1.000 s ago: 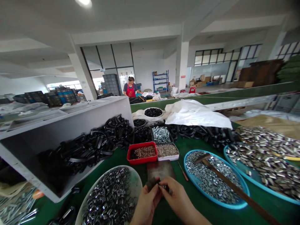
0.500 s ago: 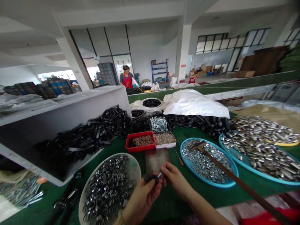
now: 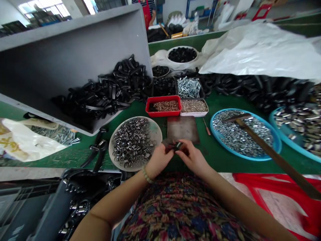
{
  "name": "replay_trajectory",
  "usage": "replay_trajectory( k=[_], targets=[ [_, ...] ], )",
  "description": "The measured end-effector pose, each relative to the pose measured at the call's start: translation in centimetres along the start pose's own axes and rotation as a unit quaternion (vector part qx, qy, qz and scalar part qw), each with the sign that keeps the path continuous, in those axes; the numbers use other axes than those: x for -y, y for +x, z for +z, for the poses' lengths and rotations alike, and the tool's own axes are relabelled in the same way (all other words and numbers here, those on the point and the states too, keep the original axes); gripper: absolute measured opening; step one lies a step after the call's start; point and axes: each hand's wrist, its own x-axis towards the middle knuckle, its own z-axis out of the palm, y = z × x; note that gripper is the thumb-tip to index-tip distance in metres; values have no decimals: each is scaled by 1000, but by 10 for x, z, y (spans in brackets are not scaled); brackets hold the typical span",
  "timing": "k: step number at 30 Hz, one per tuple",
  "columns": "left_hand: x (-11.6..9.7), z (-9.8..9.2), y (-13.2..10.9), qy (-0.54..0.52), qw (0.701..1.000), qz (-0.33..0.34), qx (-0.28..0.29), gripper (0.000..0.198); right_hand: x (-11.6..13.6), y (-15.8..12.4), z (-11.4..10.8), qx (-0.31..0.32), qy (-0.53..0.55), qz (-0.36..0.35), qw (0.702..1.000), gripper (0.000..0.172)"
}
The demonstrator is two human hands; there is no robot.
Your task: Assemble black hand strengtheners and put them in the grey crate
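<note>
You're at a green workbench (image 3: 213, 157), with a co-worker in a red apron (image 3: 146, 13) at the top of the frame. At upper left, a large grey bin (image 3: 62, 50) is heaped with black parts (image 3: 105, 93), and a white plastic sheet (image 3: 260, 53) covers the upper right. At right, a blue tray (image 3: 250, 158) holds steel nuts (image 3: 240, 134), with a wood-handled hammer (image 3: 276, 154) lying across it. Another blue tray (image 3: 283, 140) beyond it holds shiny metal pieces (image 3: 298, 124). Left of your hands, a round pale dish (image 3: 155, 134) is full of steel rings (image 3: 132, 144). Up the middle sit a white bowl of black parts (image 3: 182, 54), a tray of bolts (image 3: 189, 87), a red tray of brass-coloured screws (image 3: 163, 113), and a white tray of tiny silver pieces (image 3: 194, 106).

Your left hand (image 3: 159, 160) and right hand (image 3: 193, 159) are close together, fingers curled, both pinching a small dark part (image 3: 173, 145) with a bright metal bit. It sits just below a square steel plate (image 3: 183, 129), beside the dish.
</note>
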Motion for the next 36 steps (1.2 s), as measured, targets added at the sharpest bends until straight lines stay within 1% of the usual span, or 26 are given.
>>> replay_trajectory(
  k=[2, 4, 5, 6, 7, 8, 9, 10, 11, 12, 13, 14, 15, 17, 18, 20, 22, 24, 25, 28, 29, 30, 32, 33, 34, 36],
  targets=[
    [-9, -15, 11, 142, 988, 49, 29, 31, 3, 4, 0, 27, -19, -10, 999, 24],
    [-26, -39, 32, 314, 945, 89, -9, 29, 3, 10, -3, 14, 51, 29, 998, 25],
    [-34, -53, 45, 423, 897, 113, -60, 24, 2, 13, -5, -1, 99, 51, 994, 27],
    [-42, -67, 59, 523, 834, 132, -115, 22, 0, 16, -8, -16, 142, 63, 988, 28],
    [-48, -80, 73, 605, 772, 134, -142, 21, -1, 19, -11, -25, 172, 66, 983, 28],
    [-52, -92, 85, 668, 720, 127, -141, 21, -3, 20, -15, -28, 187, 62, 980, 27],
    [-55, -101, 95, 711, 680, 120, -132, 22, -4, 21, -18, -29, 190, 54, 980, 25],
    [-57, -106, 101, 737, 656, 114, -115, 23, -5, 20, -22, -31, 186, 45, 981, 22],
    [-58, -108, 105, 745, 649, 113, -105, 24, -4, 17, -26, -31, 178, 35, 983, 19],
    [-58, -106, 106, 737, 658, 115, -105, 25, -3, 14, -29, -25, 165, 21, 986, 17],
    [-59, -101, 105, 711, 685, 115, -110, 24, 0, 10, -32, -10, 142, 1, 990, 15],
    [-59, -93, 101, 668, 729, 110, -107, 24, 2, 7, -34, 16, 109, -26, 994, 14],
    [-58, -82, 96, 603, 786, 96, -92, 25, 5, 4, -36, 49, 66, -59, 995, 16],
    [-57, -56, 82, 422, 905, 46, -23, 27, 9, 1, -39, 115, -27, -134, 984, 21],
    [-56, -41, 75, 325, 945, 15, 16, 29, 10, 1, -41, 134, -64, -170, 974, 23],
    [-53, -12, 63, 177, 981, -47, 68, 34, 9, 2, -47, 128, -109, -218, 961, 26],
    [-51, 14, 57, 120, 986, -79, 84, 45, 5, 2, -55, 86, -134, -235, 959, 32],
    [-52, 36, 59, 143, 979, -75, 122, 51, -2, -2, -68, 40, -151, -238, 959, 39],
    [-53, 46, 64, 173, 970, -63, 161, 50, -7, -6, -75, 21, -154, -238, 959, 41],
    [-55, 80, 91, 254, 915, -11, 314, 47, -20, -25, -101, -42, -141, -217, 965, 36],
    [-54, 93, 103, 267, 899, 17, 347, 47, -24, -32, -110, -79, -121, -196, 970, 33],
    [-51, 107, 116, 284, 887, 54, 360, 45, -28, -38, -119, -126, -91, -171, 973, 30],
    [-42, 137, 141, 368, 855, 147, 333, 32, -34, -49, -137, -228, -8, -118, 966, 24],
    [-36, 151, 152, 441, 821, 195, 306, 21, -36, -53, -145, -271, 35, -99, 957, 21],
    [-30, 164, 161, 513, 771, 241, 289, 16, -37, -55, -152, -300, 72, -87, 947, 18],
    [-19, 185, 173, 621, 662, 315, 278, 17, -38, -56, -162, -321, 114, -77, 937, 16]
  ],
)
